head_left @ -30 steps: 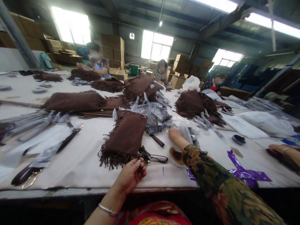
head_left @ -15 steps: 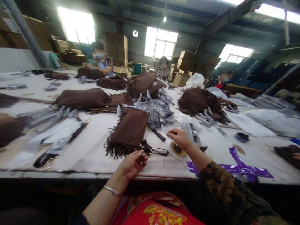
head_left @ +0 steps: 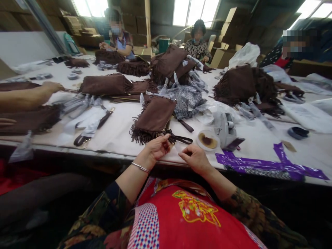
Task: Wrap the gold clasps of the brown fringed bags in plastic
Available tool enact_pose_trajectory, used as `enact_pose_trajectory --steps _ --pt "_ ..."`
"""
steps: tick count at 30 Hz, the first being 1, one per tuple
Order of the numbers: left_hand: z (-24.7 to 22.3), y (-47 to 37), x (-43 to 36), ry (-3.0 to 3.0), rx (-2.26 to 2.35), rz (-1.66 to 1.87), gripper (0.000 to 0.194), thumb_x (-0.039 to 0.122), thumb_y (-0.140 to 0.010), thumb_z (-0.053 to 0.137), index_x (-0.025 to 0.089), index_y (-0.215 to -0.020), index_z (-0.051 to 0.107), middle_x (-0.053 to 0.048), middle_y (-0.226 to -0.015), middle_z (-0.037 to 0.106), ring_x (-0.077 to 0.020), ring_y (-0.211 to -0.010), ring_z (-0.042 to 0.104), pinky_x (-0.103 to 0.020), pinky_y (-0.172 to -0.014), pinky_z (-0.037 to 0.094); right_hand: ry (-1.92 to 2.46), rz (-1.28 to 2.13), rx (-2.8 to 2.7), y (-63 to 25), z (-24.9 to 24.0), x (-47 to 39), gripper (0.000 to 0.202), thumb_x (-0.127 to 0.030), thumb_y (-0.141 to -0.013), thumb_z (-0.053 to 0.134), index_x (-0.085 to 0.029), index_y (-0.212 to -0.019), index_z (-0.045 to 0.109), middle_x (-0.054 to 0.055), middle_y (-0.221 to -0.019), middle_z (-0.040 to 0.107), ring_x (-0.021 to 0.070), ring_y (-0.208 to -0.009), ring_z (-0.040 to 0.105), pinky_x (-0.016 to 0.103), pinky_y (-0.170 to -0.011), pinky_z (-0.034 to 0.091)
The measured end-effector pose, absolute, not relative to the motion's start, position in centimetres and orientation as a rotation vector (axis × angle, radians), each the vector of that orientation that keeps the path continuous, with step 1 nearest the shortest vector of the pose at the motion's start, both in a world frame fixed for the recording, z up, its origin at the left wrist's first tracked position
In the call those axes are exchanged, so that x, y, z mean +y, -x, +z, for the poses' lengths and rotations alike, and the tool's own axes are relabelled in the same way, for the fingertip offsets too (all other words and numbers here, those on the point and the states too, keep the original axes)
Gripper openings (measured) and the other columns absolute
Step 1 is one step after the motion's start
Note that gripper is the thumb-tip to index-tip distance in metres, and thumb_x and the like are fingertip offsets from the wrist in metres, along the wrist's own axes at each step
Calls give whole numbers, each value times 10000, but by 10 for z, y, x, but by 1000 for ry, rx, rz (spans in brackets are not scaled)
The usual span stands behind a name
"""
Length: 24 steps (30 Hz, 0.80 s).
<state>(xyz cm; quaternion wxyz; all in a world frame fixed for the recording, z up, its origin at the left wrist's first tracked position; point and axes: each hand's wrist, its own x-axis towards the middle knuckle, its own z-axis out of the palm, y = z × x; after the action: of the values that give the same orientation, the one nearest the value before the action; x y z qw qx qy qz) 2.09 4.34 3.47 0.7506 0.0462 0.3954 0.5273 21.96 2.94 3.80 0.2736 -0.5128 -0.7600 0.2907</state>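
A brown fringed bag [head_left: 156, 114] lies in front of me, its dark wrist strap [head_left: 183, 139] stretching right over the pale cloth. At the bag's lower right corner my left hand [head_left: 160, 147] pinches the hardware end by the strap. Beside it, my right hand [head_left: 193, 156] has thumb and forefinger pressed together; a small clear piece seems to show near the fingertips, too faint to be sure. A roll of tape [head_left: 207, 139] lies just beyond my right hand, next to a grey-white tape dispenser [head_left: 226, 128].
Brown bags are heaped at the centre [head_left: 169, 64] and right [head_left: 237, 84]. Purple plastic [head_left: 254, 164] lies at the front right edge. At left, another person's arm [head_left: 28, 98] reaches over a fringed bag. Several people sit across the table [head_left: 114, 138].
My right hand has come from the tape roll to beside my left hand. The view has tilted down, and a person's arm has come in at the left.
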Motion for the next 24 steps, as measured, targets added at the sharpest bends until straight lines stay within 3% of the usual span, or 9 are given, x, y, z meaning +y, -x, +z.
enact_pose_trajectory --steps 15,24 --pt "29 -38 45 -49 971 1266 238 103 -807 717 158 -660 538 55 -515 490 -62 -450 458 -189 -469 392 1308 206 -2219 -211 31 26 145 -263 -863 669 -188 -739 660 36 -807 635 160 -731 597 267 -654 395" --pt "26 -40 43 -104 995 1309 315 138 -720 798 166 -620 500 71 -493 440 -51 -432 385 -187 -438 324 1246 -128 -2330 -209 29 23 246 -289 -940 563 -179 -739 650 51 -791 621 145 -685 555 283 -627 335"
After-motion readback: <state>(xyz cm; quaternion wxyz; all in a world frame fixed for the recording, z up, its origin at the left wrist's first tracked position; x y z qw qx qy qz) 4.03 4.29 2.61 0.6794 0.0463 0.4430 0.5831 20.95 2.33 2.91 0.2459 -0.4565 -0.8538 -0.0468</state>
